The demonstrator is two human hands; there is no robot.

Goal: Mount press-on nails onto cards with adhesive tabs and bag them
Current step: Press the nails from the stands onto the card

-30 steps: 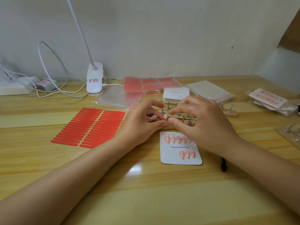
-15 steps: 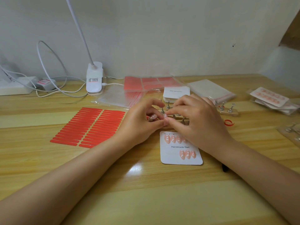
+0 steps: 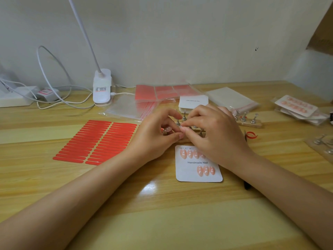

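While both hands pinch | nail [image 3: 180,127] between fingertips | card [image 3: 191,175] just below

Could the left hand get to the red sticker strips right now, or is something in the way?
Probably yes. The red sticker strips lie flat on the table just outside the left hand, with only bare wood between. But its fingertips are busy pinching something small against the right hand, so it must let go first.
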